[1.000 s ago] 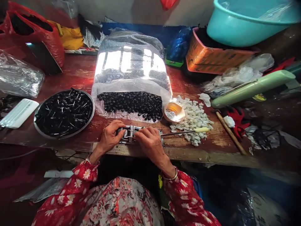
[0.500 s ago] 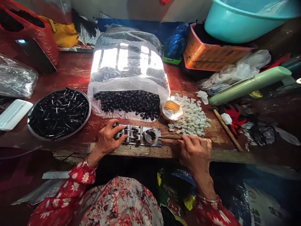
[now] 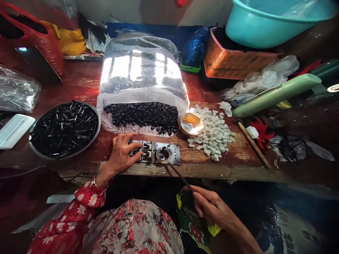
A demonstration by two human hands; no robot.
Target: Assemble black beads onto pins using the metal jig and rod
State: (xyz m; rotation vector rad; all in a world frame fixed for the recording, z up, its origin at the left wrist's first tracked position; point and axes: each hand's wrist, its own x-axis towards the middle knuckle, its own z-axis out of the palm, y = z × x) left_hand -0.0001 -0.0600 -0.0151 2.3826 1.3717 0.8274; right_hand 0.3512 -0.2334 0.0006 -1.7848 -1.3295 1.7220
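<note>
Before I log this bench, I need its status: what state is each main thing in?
Left hand: on metal clamp, thumb and finger apart
Right hand: closed on rod
Rod: held slanted
Metal clamp: lying on table
Round tray: heaped with black pieces
Clear bag: mouth open
Small bowl: uncovered
Blue basin: uncovered

The left grip (image 3: 122,151) arches palm-down, its fingers (image 3: 135,145) parted, while the right grip (image 3: 208,202) is curled closed.

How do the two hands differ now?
The left hand is at the metal jig, while the right hand holds a rod. The left hand is over the table; the right hand is off its near edge. Both are bare.
</note>
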